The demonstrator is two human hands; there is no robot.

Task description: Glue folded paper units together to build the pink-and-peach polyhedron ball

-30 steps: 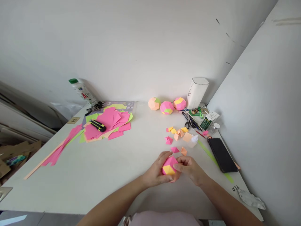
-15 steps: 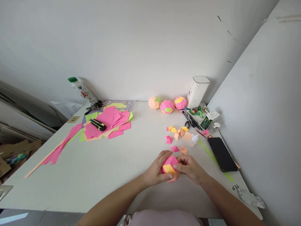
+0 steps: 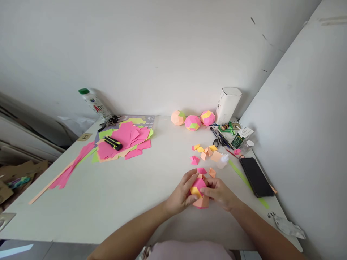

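Observation:
Between my hands is a faceted paper ball (image 3: 199,184) in pink, yellow and peach, held above the near part of the table. My left hand (image 3: 181,193) wraps its left side, thumb at the front and fingers over the top. My right hand (image 3: 220,194) pinches the ball's right side between thumb and fingers. Just beyond my hands lie a pink folded paper piece (image 3: 201,170) and a peach folded piece (image 3: 212,172). Another pink piece (image 3: 194,160) and several small yellow and peach pieces (image 3: 200,149) sit farther back.
Three paper balls (image 3: 192,123) stand by the wall beside a white box (image 3: 228,104). Scissors (image 3: 217,141), a small jar (image 3: 248,145) and a black phone (image 3: 256,177) lie on the right. On the left are coloured paper sheets (image 3: 130,137), a utility knife (image 3: 113,143) and a leaning bottle (image 3: 94,104).
The paper ball has turned in my hands, so more peach and a pink lower edge show. My left fingers have shifted up over its top, and the left thumb has moved higher.

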